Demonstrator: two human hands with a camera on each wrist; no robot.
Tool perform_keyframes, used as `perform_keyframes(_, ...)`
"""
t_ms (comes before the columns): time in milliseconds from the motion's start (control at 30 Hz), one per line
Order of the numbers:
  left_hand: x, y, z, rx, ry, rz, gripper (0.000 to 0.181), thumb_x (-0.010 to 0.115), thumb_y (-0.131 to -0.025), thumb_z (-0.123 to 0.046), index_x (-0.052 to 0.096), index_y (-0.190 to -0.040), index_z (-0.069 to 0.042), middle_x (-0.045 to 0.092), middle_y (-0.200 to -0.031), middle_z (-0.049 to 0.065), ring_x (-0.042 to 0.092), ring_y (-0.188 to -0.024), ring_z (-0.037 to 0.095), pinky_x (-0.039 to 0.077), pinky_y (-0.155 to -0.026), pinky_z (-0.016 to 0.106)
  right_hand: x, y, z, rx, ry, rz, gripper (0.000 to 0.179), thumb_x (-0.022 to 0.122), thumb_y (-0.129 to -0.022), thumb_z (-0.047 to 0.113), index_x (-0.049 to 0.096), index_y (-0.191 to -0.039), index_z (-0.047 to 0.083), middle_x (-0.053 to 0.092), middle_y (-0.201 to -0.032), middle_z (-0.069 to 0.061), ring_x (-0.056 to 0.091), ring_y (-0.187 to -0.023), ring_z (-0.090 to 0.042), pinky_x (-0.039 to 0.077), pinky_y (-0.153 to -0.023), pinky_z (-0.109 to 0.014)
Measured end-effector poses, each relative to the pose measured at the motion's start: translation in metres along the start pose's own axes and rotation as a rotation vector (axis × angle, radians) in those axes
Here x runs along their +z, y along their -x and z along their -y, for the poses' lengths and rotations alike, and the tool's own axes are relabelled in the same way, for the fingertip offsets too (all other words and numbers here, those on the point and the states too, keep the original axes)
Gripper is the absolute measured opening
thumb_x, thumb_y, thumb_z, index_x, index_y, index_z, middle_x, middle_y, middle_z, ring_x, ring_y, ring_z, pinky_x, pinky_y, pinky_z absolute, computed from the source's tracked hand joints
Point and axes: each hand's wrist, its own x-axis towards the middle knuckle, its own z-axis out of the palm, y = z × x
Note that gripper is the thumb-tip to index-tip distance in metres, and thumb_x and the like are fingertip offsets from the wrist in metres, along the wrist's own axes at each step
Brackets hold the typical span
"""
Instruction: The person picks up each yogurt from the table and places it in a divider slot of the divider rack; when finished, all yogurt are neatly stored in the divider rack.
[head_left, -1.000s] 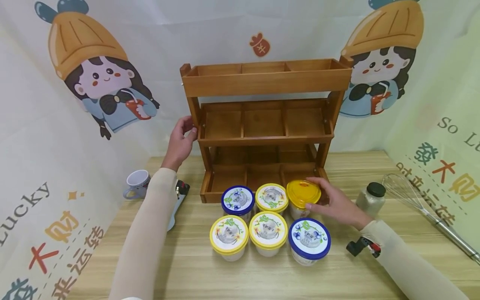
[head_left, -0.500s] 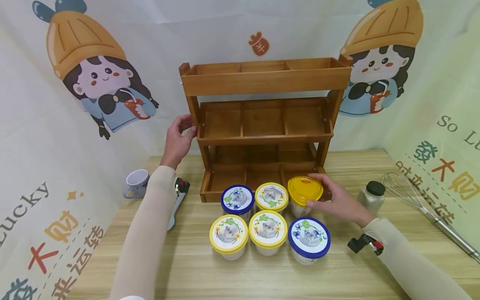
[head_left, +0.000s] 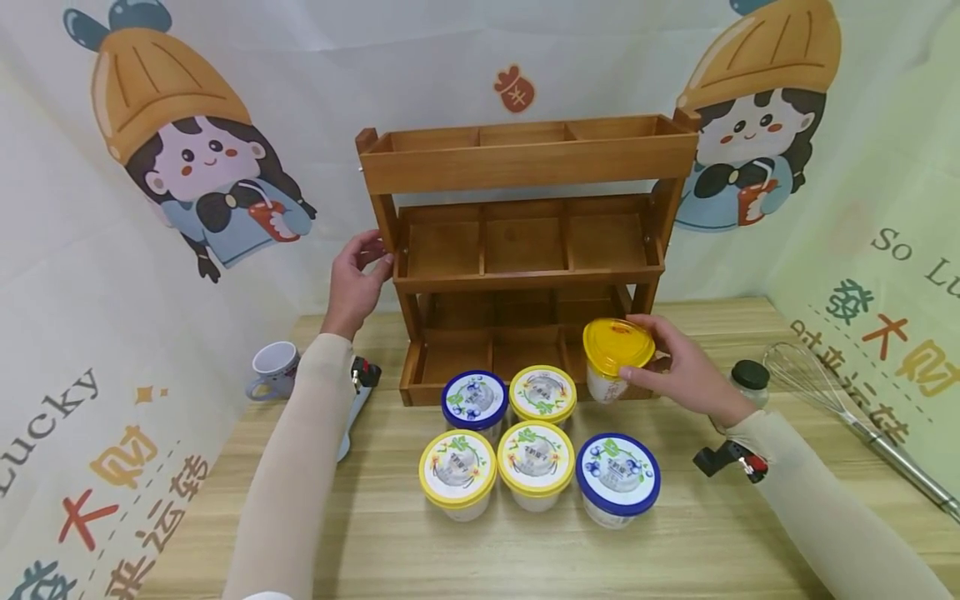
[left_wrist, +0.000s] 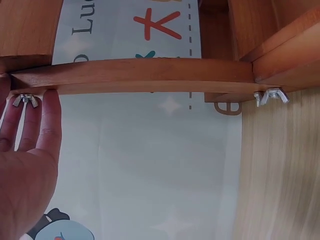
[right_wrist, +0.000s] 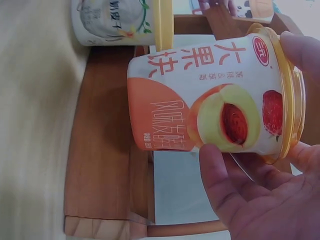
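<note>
In the head view my right hand (head_left: 678, 367) grips a yogurt cup (head_left: 606, 385) with a domed yellow lid, in front of the rack's bottom right compartment. The right wrist view shows peach and strawberry pictures on the yogurt cup (right_wrist: 200, 100), with thumb and fingers around its lid end. My left hand (head_left: 356, 279) touches the left side post of the brown wooden three-tier rack (head_left: 528, 171). In the left wrist view its straight fingers (left_wrist: 49, 125) reach the post's edge beside a wing nut (left_wrist: 26, 100).
Several lidded cups stand before the rack, among them a blue-lidded cup (head_left: 618, 479) and a yellow-lidded cup (head_left: 459, 473). A mug (head_left: 274, 369) and a pale-bladed utensil (head_left: 351, 425) lie left. At right are a black-capped jar (head_left: 750, 379) and a whisk (head_left: 862, 425).
My right hand has raised the yellow-domed yogurt cup and moved it back and slightly right, from the row of cups to the rack's lower front. My left hand stays at the post.
</note>
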Motion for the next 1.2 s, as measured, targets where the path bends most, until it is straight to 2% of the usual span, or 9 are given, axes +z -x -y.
perform_keyframes(167,-0.002,0.0,0.002,-0.003,0.006,-0.014,0.044,0.065,-0.104,-0.011,0.058,-0.148,-0.01,0.062,-0.135,0.014,0.062,-0.133,0.026,0.059,-0.104,0.035,0.001,-0.017,-0.001,-0.007,-0.014,-0.039,0.078,0.076,-0.099,0.028,0.034,-0.161,0.006,0.05,-0.155,-0.02,0.058,-0.124,-0.036,0.053,-0.09,-0.013)
perform_keyframes(300,-0.001,-0.002,0.003,0.009,0.019,-0.017,0.044,0.065,-0.105,-0.01,0.059,-0.148,-0.011,0.062,-0.135,0.014,0.062,-0.132,0.025,0.061,-0.101,0.034,0.001,-0.028,-0.008,0.02,-0.017,-0.074,0.08,0.074,-0.101,0.031,0.031,-0.162,0.005,0.049,-0.154,-0.023,0.059,-0.123,-0.039,0.052,-0.086,-0.01)
perform_keyframes(400,0.0,-0.004,0.003,0.027,0.017,-0.01,0.043,0.064,-0.105,-0.011,0.059,-0.148,-0.012,0.062,-0.135,0.014,0.063,-0.132,0.025,0.061,-0.1,0.037,0.002,-0.034,-0.013,0.044,-0.003,-0.113,0.08,0.072,-0.101,0.036,0.03,-0.163,0.006,0.048,-0.152,-0.024,0.058,-0.123,-0.04,0.055,-0.092,-0.02)
perform_keyframes(500,0.0,-0.006,0.002,0.048,-0.004,-0.004,0.043,0.064,-0.106,-0.012,0.059,-0.148,-0.013,0.062,-0.136,0.013,0.063,-0.132,0.025,0.06,-0.103,0.04,0.004,-0.037,-0.018,0.055,-0.004,-0.136,0.082,0.072,-0.101,0.038,0.03,-0.163,0.005,0.047,-0.153,-0.025,0.056,-0.127,-0.042,0.056,-0.104,-0.043)
perform_keyframes(567,-0.001,-0.006,0.002,0.059,-0.012,-0.003,0.043,0.064,-0.106,-0.013,0.058,-0.148,-0.013,0.063,-0.136,0.013,0.063,-0.133,0.025,0.058,-0.106,0.042,0.007,-0.039,-0.02,0.063,-0.006,-0.129,0.083,0.073,-0.101,0.04,0.03,-0.163,0.005,0.046,-0.155,-0.025,0.055,-0.129,-0.041,0.053,-0.108,-0.053)
perform_keyframes(733,-0.003,-0.004,0.001,0.048,-0.02,-0.005,0.043,0.063,-0.106,-0.01,0.057,-0.148,-0.011,0.062,-0.136,0.014,0.062,-0.133,0.026,0.058,-0.106,0.045,0.015,-0.044,-0.023,0.111,0.039,-0.086,0.086,0.075,-0.099,0.042,0.031,-0.162,0.003,0.045,-0.158,-0.025,0.059,-0.124,-0.04,0.057,-0.104,-0.049)
perform_keyframes(833,-0.003,-0.003,0.0,0.05,-0.025,-0.004,0.042,0.063,-0.106,-0.011,0.057,-0.148,-0.011,0.062,-0.137,0.015,0.062,-0.134,0.026,0.059,-0.104,0.043,0.019,-0.046,-0.024,0.13,0.078,-0.082,0.086,0.074,-0.099,0.042,0.032,-0.16,0.0,0.045,-0.157,-0.028,0.058,-0.126,-0.042,0.056,-0.107,-0.054)
perform_keyframes(1033,-0.002,0.003,0.001,0.053,-0.011,-0.013,0.041,0.063,-0.106,-0.01,0.057,-0.147,-0.009,0.062,-0.137,0.017,0.062,-0.133,0.028,0.061,-0.1,0.04,0.025,-0.047,-0.024,0.141,0.142,-0.069,0.091,0.072,-0.098,0.048,0.03,-0.162,-0.001,0.041,-0.161,-0.03,0.052,-0.137,-0.047,0.048,-0.115,-0.062)
perform_keyframes(1200,-0.001,0.005,0.002,0.06,-0.009,-0.007,0.041,0.065,-0.105,-0.01,0.058,-0.146,-0.007,0.063,-0.136,0.017,0.063,-0.132,0.027,0.06,-0.103,0.042,0.028,-0.042,-0.024,0.111,0.179,-0.076,0.092,0.073,-0.099,0.043,0.027,-0.163,-0.004,0.039,-0.162,-0.032,0.051,-0.138,-0.049,0.048,-0.115,-0.062)
